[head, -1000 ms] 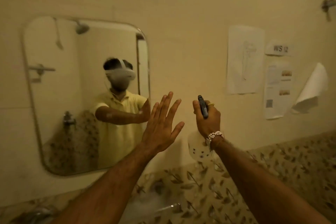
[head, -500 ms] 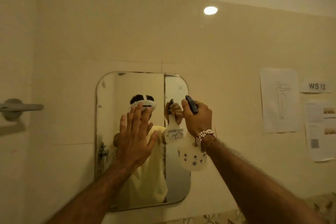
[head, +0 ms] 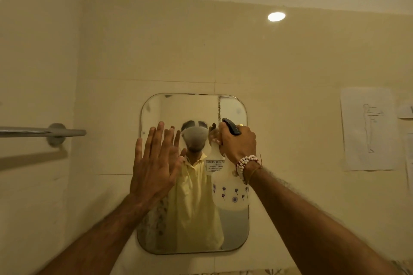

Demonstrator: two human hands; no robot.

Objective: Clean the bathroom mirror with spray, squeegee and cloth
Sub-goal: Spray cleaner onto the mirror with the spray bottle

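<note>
— Which step?
— Spraying. My right hand [head: 238,144] has its grip closed on the spray bottle [head: 225,183], raised before the mirror [head: 232,230]; my left hand [head: 154,167] is open, empty.
— Next?
— Probably squeeze the trigger, aimed at the glass.

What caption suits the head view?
Right hand aims white plastic spray bottle at rounded wall mirror; open left hand raised.

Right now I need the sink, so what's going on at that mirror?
A person is starting to clean the wall mirror. The right hand grips a white spray bottle by its dark trigger head, held up in front of the glass. The left hand is open and empty, palm toward the mirror. No squeegee or cloth is in view.
</note>
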